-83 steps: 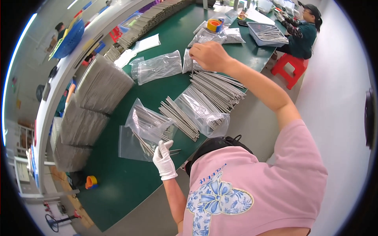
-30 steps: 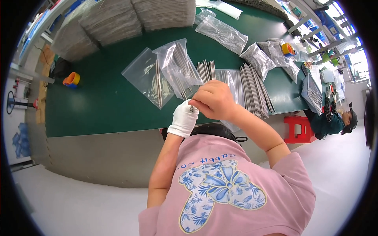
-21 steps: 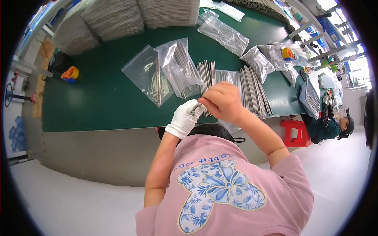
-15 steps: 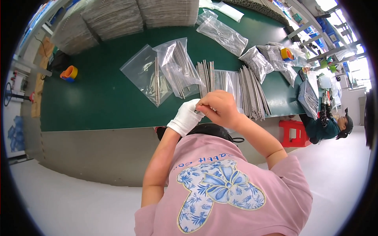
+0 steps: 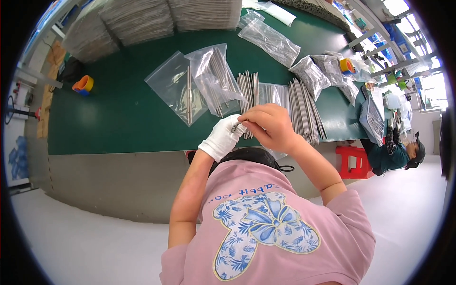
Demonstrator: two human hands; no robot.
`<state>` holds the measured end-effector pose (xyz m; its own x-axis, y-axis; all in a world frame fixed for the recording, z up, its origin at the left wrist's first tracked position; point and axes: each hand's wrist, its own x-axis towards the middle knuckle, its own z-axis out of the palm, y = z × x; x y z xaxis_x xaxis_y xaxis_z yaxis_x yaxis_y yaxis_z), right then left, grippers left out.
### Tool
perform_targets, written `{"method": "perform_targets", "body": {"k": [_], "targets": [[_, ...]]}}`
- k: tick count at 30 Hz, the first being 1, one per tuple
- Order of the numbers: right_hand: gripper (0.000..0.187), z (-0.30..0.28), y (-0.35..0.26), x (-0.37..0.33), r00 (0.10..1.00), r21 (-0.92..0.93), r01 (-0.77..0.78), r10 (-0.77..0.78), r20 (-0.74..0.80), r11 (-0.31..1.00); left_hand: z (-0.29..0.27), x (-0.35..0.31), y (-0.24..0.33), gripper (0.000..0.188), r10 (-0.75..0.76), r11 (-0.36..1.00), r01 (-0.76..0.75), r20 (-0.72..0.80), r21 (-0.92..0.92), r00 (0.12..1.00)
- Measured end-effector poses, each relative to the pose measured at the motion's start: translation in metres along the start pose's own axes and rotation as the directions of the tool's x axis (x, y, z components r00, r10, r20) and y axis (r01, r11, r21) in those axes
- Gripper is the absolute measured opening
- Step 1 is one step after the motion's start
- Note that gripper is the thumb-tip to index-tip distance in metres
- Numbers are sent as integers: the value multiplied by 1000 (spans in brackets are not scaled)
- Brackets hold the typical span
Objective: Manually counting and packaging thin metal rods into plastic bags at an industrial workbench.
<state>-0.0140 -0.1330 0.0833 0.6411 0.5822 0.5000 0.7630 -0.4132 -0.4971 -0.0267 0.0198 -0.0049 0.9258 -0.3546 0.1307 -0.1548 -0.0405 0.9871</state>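
Where the two hands meet, a small metal piece [image 5: 235,126] is pinched between them above the near edge of the green worktop [image 5: 114,118].

Gloved in white, the left hand [image 5: 222,137] closes on the piece from seven o'clock; the bare right hand [image 5: 270,126] curls over it from three o'clock, fingertips shut on it. Just beyond, at twelve o'clock, lie loose metal rods [image 5: 249,90]. Clear bags of rods [image 5: 209,80] sit at eleven o'clock, a yellow tape roll [image 5: 83,84] far off at nine o'clock.
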Motion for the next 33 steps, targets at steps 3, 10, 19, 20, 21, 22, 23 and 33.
{"method": "perform_targets", "body": {"k": [3,10,19,20,21,22,23,33], "targets": [[9,2,0,7,998,0,-16,16,-61,1000,-9,3,12,16,-112,990,108,39,91,993],[9,11,10,22,1000,25,-12,12,1,1000,-14,5,3,26,-160,985,162,35,-62,986],[7,8,6,26,999,-50,36,-35,25,998,-15,6,0,29,-131,991,131,24,11,991],[6,7,5,27,998,-113,48,-43,43,993,-15,6,-5,29,-133,991,134,40,-25,990],[6,6,4,29,998,-111,48,-43,44,993,-15,7,-8,29,-135,989,138,56,-60,989],[6,4,4,29,997,-190,69,-61,52,979,-16,7,-6,29,-138,988,141,57,-63,989],[6,4,5,30,995,-266,91,-78,62,959,-16,8,-2,27,-157,987,157,46,22,986],[10,12,15,27,973,-135,225,-229,-14,965,-10,12,-10,22,-15,981,23,-41,191,999]]}}
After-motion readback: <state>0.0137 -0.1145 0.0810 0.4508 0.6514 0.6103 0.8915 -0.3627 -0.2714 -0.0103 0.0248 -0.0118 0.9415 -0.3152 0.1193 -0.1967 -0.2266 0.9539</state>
